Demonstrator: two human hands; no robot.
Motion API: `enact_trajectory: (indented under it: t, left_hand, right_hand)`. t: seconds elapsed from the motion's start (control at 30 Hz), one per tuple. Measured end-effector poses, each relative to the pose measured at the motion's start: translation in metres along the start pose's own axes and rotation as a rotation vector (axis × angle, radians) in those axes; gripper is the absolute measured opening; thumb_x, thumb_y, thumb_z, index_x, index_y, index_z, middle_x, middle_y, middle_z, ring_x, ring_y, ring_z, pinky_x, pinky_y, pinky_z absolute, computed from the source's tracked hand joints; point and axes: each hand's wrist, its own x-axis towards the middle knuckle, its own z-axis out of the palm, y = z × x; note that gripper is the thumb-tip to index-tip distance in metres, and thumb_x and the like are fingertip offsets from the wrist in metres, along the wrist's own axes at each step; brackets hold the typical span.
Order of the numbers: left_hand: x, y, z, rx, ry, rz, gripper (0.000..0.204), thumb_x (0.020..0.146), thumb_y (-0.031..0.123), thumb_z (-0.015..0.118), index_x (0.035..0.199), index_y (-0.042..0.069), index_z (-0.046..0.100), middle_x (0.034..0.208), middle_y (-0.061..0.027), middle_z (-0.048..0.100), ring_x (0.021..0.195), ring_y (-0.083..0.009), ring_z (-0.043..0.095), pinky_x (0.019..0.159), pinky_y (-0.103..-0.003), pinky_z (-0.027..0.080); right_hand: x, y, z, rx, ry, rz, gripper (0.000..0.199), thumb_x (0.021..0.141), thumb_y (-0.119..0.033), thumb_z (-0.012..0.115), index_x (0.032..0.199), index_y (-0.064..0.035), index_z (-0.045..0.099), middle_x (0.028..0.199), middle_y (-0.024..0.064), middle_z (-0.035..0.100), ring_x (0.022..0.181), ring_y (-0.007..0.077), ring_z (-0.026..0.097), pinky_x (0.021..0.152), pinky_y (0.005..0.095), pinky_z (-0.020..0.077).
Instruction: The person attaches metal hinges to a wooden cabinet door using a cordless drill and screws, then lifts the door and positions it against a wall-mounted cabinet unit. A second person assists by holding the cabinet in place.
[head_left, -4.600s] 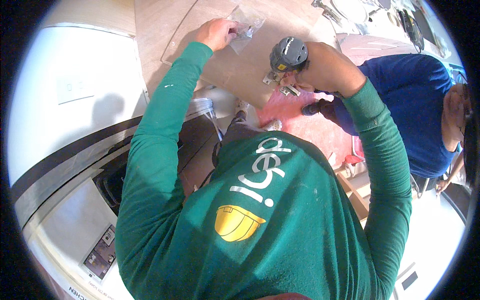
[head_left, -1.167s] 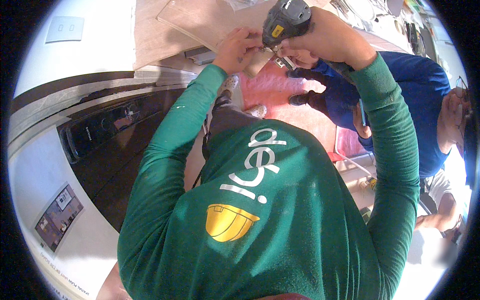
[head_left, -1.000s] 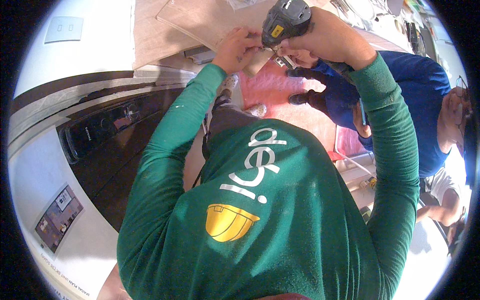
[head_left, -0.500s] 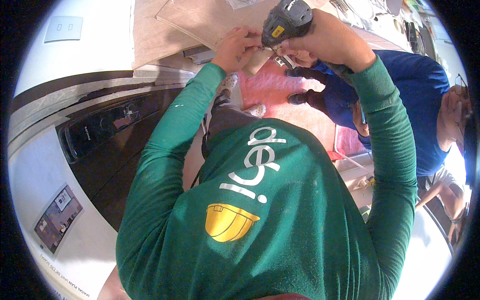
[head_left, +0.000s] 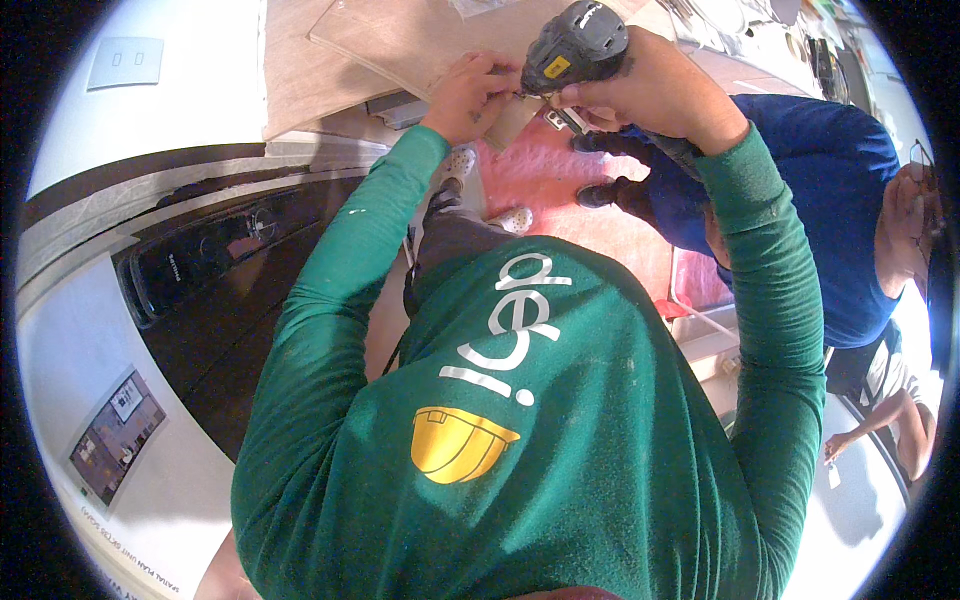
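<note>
My right hand [head_left: 665, 88] is wrapped round a black and grey power drill [head_left: 575, 50] with a small yellow label. The drill's nose points down toward a short wooden piece [head_left: 513, 122], but its tip is hidden. My left hand [head_left: 472, 98] pinches that wooden piece at the edge of the plywood board [head_left: 400, 40], with its fingertips close to the drill. Just below my right fingers is a small metal fitting with holes [head_left: 556, 121]; whether it is attached to anything I cannot tell.
A person in a blue top [head_left: 815, 190] stands close on my right, and another person [head_left: 900, 400] is farther back. Pinkish sheeting [head_left: 570, 190] covers the floor. A black appliance [head_left: 200, 255] lies to my left, below a wall switch [head_left: 126, 62].
The drill and my right forearm have shifted slightly, the forearm a little leftward. My left hand stays at the wooden piece. At far right, the background person's arm has moved lower.
</note>
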Motion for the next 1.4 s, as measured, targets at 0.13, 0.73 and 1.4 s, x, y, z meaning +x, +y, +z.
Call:
enact_trajectory:
  t: [0.13, 0.73, 1.4]
  left_hand:
    - [0.0, 0.001, -0.002, 0.01, -0.013, 0.001, 0.021, 0.085, 0.012, 0.069, 0.105, 0.013, 0.078, 0.126, -0.0103, 0.066, 0.12, -0.0365, 0.059, 0.105, -0.049, 0.047]
    - [-0.002, -0.006, 0.001, -0.141, 0.081, 0.024, 0.024, 0.09, 0.008, 0.066, 0.112, 0.009, 0.076, 0.127, -0.0106, 0.067, 0.117, -0.0342, 0.062, 0.103, -0.046, 0.049]
    - [0.001, -0.008, 0.001, -0.467, 0.083, -0.277, 0.031, 0.093, 0.013, 0.061, 0.12, 0.008, 0.075, 0.124, -0.0132, 0.07, 0.12, -0.03, 0.065, 0.106, -0.039, 0.05]
  right_hand:
    - [-0.001, -0.009, -0.002, -0.008, -0.091, 0.083, 0.027, 0.087, -0.013, 0.083, 0.111, -0.0003, 0.075, 0.085, 0.0048, 0.074, 0.072, 0.0092, 0.064, 0.065, 0.0291, 0.0545]
    - [0.004, -0.001, -0.004, -0.192, -0.102, -0.037, 0.028, 0.086, -0.012, 0.08, 0.112, -0.003, 0.074, 0.078, 0.0062, 0.072, 0.068, 0.0143, 0.063, 0.066, 0.0327, 0.0528]
    - [0.005, 0.003, -0.003, -0.245, -0.086, -0.036, 0.038, 0.081, -0.017, 0.081, 0.116, -0.0044, 0.073, 0.095, 0.0155, 0.077, 0.085, 0.0266, 0.071, 0.083, 0.0395, 0.057]
